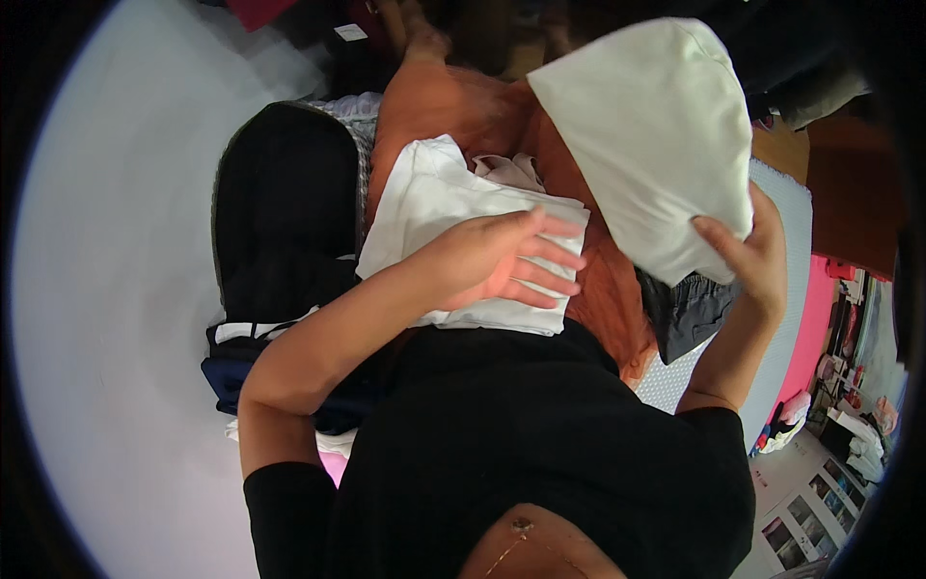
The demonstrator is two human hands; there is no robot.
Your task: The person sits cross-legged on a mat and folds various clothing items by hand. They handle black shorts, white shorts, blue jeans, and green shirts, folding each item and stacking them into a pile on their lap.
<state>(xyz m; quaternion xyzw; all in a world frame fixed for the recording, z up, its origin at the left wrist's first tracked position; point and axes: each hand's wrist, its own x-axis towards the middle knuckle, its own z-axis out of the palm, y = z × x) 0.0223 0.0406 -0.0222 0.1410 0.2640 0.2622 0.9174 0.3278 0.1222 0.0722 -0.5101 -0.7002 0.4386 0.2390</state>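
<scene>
My left hand (517,264) reaches in from the left, its fingers apart, over or on a folded white garment (427,188) lying across my lap; contact cannot be told. At the right, my right hand (756,250) grips the lower edge of a folded off-white fabric piece (651,137), raised beside the white garment, with the thumb on its near face. Orange-brown cloth (448,105) covers my legs. A crumpled pale pink cloth (510,170) shows just beyond the white garment.
An open black fabric case or bag (289,195) lies at the left, near stacked dark clothes (224,376). Dark grey clothing (691,311) sits under my right hand's side. Further right are a pale textured mat (781,239) and assorted items along the room's edge.
</scene>
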